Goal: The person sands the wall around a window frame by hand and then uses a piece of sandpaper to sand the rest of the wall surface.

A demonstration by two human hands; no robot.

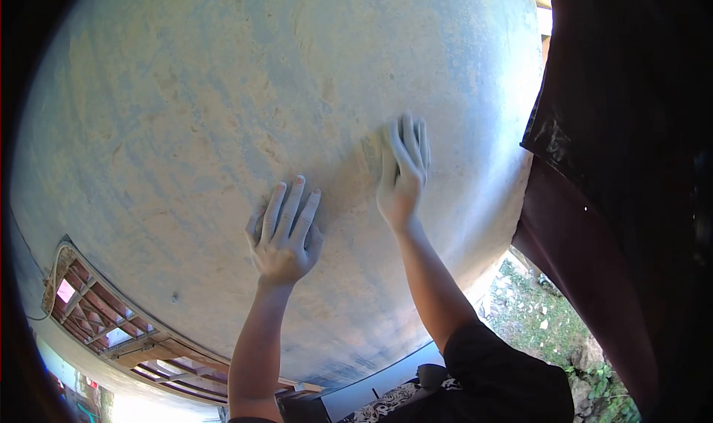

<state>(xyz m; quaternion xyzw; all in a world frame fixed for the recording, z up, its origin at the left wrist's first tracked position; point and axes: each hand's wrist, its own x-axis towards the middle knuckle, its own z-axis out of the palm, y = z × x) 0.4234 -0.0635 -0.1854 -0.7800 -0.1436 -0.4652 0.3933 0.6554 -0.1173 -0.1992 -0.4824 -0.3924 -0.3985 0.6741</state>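
Note:
A broad, curved panel (186, 126), patchy pale blue, grey and beige, fills most of the head view. My left hand (282, 237) lies palm down against it, fingers spread. Farther up and to the right is my right hand (405, 167), turned partly on its side with its fingers stretched out, slightly blurred. Pale dust coats both hands. A faint yellowish patch shows on the panel beside the right fingers. Nothing is visible in either hand, though the undersides of both palms are hidden.
A slatted opening (119, 319) with a worn frame cuts into the panel at lower left. Dark maroon sheeting (579, 237) hangs along the right side. Grass and stones (549, 311) show below it at lower right.

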